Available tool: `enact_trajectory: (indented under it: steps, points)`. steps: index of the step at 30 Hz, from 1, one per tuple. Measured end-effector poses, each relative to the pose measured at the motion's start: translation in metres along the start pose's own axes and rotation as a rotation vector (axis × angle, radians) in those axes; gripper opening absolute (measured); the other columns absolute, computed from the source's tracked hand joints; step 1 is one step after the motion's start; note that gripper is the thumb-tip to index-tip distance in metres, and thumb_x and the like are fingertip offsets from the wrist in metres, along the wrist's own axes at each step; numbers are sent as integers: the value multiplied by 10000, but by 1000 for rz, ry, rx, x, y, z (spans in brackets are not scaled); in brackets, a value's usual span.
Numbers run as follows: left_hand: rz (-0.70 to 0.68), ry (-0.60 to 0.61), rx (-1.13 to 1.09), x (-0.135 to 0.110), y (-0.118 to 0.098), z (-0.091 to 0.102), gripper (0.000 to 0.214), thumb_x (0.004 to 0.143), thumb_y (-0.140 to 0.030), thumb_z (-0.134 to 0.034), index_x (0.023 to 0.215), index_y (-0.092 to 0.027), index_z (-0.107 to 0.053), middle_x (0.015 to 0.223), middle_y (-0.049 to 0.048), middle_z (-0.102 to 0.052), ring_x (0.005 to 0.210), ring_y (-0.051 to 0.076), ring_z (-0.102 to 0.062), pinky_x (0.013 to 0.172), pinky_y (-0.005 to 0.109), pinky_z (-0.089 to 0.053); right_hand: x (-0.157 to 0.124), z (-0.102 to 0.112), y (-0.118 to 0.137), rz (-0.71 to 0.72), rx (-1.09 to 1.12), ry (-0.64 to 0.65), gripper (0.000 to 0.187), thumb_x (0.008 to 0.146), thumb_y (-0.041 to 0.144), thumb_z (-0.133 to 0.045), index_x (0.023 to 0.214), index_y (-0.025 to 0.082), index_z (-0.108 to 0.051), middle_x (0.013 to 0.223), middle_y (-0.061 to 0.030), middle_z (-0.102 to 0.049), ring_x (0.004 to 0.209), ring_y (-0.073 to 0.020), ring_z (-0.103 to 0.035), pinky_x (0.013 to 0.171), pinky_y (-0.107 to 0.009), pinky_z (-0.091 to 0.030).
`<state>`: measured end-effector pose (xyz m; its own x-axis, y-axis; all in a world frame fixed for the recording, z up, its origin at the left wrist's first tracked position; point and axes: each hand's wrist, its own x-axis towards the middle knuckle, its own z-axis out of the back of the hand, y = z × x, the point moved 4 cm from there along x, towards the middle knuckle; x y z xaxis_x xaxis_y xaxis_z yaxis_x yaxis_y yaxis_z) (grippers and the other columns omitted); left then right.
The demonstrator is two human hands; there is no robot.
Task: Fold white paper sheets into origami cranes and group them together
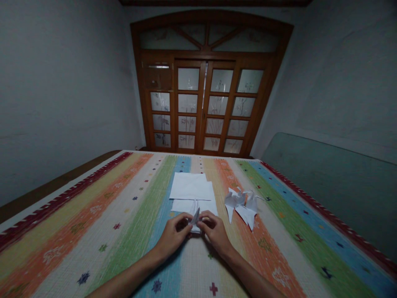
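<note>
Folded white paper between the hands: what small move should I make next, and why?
Probably press the upright flap of the folded white paper flat along its crease. The left hand and right hand are both close around it, so either can pinch it, and the flap stands up unflattened, unlike the sharper points of the paper cranes nearby.
</note>
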<state>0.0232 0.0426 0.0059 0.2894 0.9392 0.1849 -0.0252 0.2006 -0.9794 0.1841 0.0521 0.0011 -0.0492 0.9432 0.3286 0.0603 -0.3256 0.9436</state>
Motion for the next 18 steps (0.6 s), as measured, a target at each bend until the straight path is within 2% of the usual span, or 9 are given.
enact_trajectory:
  steps: [5,11,18]
  points:
    - [-14,-13,43,0,-5,0,163,826,-310,-665,901,-166,-681,690,-24,-587,611,139,-544,591,228,-432,-2,-3,0,-61,-27,58,146,766,322,-721,746,184,-678,599,23,-626,520,-142,-565,511,-233,-440]
    - [-68,-50,77,0,-7,3,176,838,-333,-667,854,-158,-684,778,12,-630,703,158,-559,650,240,-436,-5,-6,7,37,-80,51,83,775,265,-706,763,183,-704,749,-29,-718,728,-196,-664,699,-280,-518]
    - [-35,26,-1,1,-5,2,198,807,-349,-698,815,-152,-701,738,10,-621,642,148,-556,595,232,-450,-5,-3,2,28,-96,76,59,757,215,-662,719,189,-699,689,-16,-691,677,-183,-634,652,-263,-486]
